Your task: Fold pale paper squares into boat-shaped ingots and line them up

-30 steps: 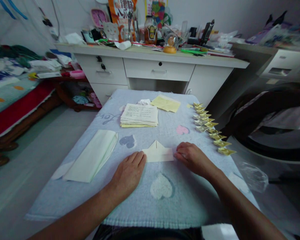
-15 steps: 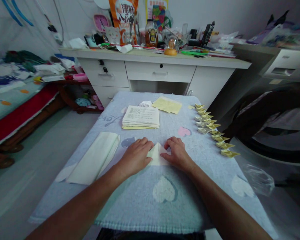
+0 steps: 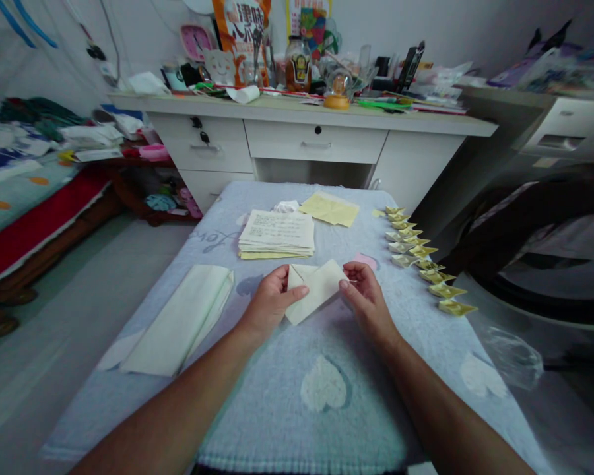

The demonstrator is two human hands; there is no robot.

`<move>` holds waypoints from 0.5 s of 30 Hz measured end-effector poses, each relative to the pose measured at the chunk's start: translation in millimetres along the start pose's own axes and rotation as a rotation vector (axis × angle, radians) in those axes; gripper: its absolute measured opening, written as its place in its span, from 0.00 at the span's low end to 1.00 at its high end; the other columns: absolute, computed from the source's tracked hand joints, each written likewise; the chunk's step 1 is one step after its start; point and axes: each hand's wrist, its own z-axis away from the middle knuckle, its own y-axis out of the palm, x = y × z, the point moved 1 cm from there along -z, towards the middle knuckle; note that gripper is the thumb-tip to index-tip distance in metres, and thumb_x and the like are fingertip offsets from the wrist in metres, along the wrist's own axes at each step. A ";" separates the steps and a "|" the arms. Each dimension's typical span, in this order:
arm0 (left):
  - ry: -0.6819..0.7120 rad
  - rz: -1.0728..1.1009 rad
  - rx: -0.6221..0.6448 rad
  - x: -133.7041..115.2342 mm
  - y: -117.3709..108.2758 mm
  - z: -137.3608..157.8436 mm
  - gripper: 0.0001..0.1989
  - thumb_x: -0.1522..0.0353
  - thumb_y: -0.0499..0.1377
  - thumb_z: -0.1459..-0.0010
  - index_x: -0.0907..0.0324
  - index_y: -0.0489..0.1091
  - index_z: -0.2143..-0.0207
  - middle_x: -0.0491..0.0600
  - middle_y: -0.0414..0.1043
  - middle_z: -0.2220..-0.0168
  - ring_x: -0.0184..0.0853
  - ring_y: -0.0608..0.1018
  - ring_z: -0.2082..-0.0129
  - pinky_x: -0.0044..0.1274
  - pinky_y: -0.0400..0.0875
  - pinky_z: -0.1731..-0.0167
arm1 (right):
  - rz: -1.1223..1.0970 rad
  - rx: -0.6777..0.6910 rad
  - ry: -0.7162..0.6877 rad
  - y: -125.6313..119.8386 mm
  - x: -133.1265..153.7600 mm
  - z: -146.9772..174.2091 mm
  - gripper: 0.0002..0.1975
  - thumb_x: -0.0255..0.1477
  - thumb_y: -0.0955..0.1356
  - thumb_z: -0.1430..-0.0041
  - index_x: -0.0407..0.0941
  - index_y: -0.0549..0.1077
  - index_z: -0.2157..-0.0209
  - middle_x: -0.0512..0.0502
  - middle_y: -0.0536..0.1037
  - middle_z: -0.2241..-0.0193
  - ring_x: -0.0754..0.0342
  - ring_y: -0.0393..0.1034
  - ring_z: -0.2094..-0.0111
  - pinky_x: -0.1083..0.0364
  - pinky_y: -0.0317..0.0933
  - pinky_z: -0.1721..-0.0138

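A folded sheet of pale paper (image 3: pixel 317 287) is held a little above the blue cloth, tilted, between both hands. My left hand (image 3: pixel 272 297) pinches its left end, thumb on top and fingers behind. At the other end, my right hand (image 3: pixel 366 293) grips the right corner between thumb and fingers. Beyond them lies a stack of handwritten sheets (image 3: pixel 277 232), white with yellow at the bottom. Folded paper boats (image 3: pixel 444 291), yellow and whitish, stand in a slanting row along the right side.
Blue cloth with heart patterns (image 3: pixel 257 409) covers the table. A folded white bundle (image 3: pixel 178 323) lies at left, yellow sheets (image 3: pixel 330 208) and crumpled white paper (image 3: pixel 286 206) at the back. Behind stands a cluttered desk (image 3: pixel 321 142); a washing machine (image 3: pixel 564 152) is at right.
The paper lay flat on the cloth with a peak pointing away and both hands pressing its sides. Now it is lifted and turned, held by its two ends.
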 end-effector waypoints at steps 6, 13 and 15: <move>0.008 0.266 -0.044 5.6 13.2 5.7 0.19 0.68 0.68 0.56 0.63 0.71 0.60 0.50 0.77 0.63 0.35 0.77 0.65 0.26 0.69 0.62 | -0.283 0.175 0.081 16.5 2.8 5.3 0.16 0.43 0.70 0.47 0.46 0.68 0.64 0.48 0.72 0.65 0.53 0.67 0.64 0.53 0.63 0.60; -0.091 0.301 -0.063 15.7 12.2 11.2 0.20 0.71 0.69 0.57 0.61 0.70 0.59 0.46 0.75 0.67 0.30 0.75 0.68 0.23 0.67 0.63 | -0.393 0.208 0.103 24.8 0.3 9.3 0.14 0.40 0.69 0.45 0.46 0.72 0.61 0.47 0.74 0.65 0.51 0.69 0.62 0.51 0.64 0.58; -0.080 0.278 -0.052 18.6 11.7 11.3 0.20 0.71 0.69 0.56 0.61 0.69 0.59 0.46 0.75 0.67 0.29 0.75 0.68 0.23 0.67 0.63 | -0.449 0.201 0.118 25.6 0.1 9.8 0.15 0.39 0.70 0.45 0.47 0.71 0.58 0.47 0.75 0.64 0.51 0.70 0.62 0.51 0.64 0.57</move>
